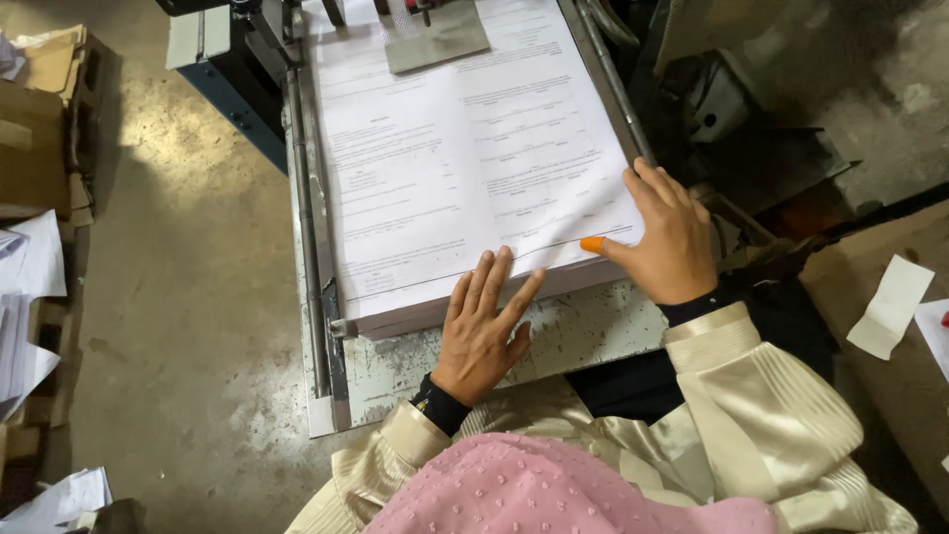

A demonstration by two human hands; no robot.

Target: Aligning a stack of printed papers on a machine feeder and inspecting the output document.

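Two hands rest on one thick stack of printed sheets (465, 148) that lies on the machine's worn metal worktop (583, 331), squared against a rail (308, 198) on its left side. The left hand (481, 331) lies flat and spread, fingers on the stack's near edge, gripping nothing. The right hand (667, 237) is pressed at the near right corner, fingers loosely extended along the side; its thumb, capped in one orange rubber tip (591, 243), sits on the top sheet. Neither hand has closed around any paper. By the look of it, the step in hand is squaring or fanning the near edge of the stack, and a next move would call for the capped thumb to catch a sheet's corner while the flat palm keeps the rest from sliding. One grey plate (435, 40) lies on the far end of the stack. Loose paper piles (30, 297) and cardboard (35, 138) lie on the floor at left.
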